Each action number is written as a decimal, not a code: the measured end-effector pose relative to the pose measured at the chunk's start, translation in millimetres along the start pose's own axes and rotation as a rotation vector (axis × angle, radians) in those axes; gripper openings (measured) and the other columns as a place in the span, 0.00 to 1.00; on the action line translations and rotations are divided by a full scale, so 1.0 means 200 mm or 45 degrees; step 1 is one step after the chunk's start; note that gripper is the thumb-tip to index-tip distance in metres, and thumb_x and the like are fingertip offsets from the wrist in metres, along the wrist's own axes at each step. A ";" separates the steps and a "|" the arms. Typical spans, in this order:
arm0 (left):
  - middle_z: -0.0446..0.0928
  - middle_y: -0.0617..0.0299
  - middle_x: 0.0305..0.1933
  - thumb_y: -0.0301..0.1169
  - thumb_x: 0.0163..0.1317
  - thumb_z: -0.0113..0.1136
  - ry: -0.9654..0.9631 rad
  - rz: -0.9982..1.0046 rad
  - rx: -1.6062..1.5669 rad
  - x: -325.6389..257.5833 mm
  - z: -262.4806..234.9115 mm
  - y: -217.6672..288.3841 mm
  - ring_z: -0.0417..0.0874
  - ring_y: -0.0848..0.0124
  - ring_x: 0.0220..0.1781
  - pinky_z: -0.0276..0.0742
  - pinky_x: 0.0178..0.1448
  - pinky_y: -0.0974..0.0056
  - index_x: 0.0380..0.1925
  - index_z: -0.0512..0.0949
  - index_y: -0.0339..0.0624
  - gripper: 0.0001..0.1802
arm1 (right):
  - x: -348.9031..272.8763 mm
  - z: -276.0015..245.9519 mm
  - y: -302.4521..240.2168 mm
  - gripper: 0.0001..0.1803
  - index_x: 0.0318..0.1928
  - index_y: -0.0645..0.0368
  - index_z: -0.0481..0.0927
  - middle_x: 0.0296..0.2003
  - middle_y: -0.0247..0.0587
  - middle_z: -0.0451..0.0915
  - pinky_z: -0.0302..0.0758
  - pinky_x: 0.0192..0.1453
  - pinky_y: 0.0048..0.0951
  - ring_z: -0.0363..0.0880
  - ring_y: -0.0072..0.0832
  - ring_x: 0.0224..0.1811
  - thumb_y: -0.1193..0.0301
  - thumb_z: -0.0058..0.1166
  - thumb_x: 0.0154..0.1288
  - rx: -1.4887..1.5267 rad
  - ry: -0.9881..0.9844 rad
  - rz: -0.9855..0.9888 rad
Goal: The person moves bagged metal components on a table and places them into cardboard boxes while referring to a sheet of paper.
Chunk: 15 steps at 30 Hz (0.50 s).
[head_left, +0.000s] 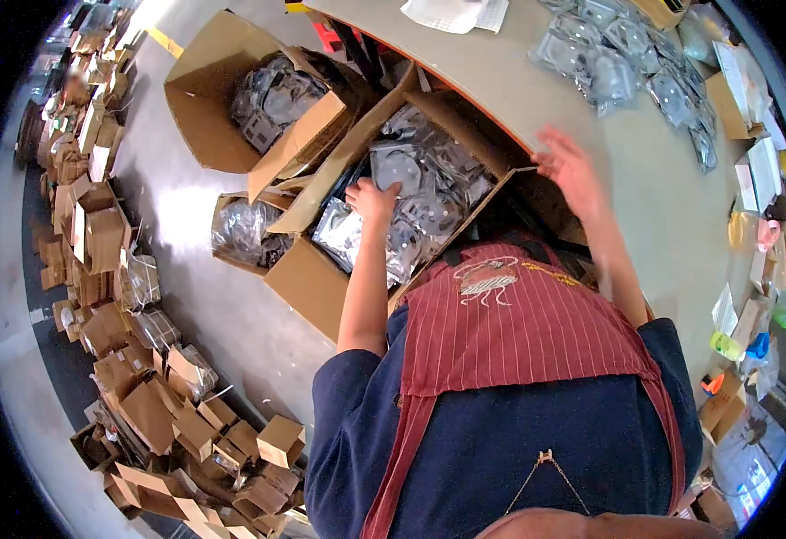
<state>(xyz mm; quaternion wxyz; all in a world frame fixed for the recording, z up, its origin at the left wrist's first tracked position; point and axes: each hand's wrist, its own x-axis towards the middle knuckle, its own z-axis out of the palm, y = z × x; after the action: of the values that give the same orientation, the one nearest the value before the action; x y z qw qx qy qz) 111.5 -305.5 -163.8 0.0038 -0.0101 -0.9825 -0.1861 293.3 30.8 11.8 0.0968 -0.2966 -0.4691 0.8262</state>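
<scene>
My left hand reaches into an open cardboard box of clear plastic bags. Its fingers are curled and closed on a bagged grey metal part, with the thumb against the plastic; the fingertips are partly hidden. More bagged metal parts lie heaped around the hand. Slightly blurred, my right hand is above the worktable's edge beside the box's right corner. Its fingers are stretched out, and nothing shows in them.
Worktable borders the box on the right, with a pile of bagged parts at its far end. Another carton and a smaller box of bagged parts stand left. Many cardboard boxes line the floor further left.
</scene>
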 end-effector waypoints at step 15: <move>0.69 0.51 0.63 0.47 0.49 0.71 -0.350 -0.109 -0.108 -0.04 -0.02 0.18 0.62 0.43 0.67 0.58 0.70 0.41 0.35 0.86 0.49 0.18 | -0.07 0.26 0.46 0.12 0.51 0.59 0.78 0.43 0.31 0.79 0.76 0.48 0.26 0.80 0.21 0.43 0.70 0.52 0.70 -0.520 -0.501 0.203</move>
<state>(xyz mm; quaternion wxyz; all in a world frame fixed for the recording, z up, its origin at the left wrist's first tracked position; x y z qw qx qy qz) 121.1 -273.6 -146.8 -0.1392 0.0061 -0.9645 -0.2243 284.1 -62.5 -39.3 -0.1231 -0.1799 -0.6107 0.7612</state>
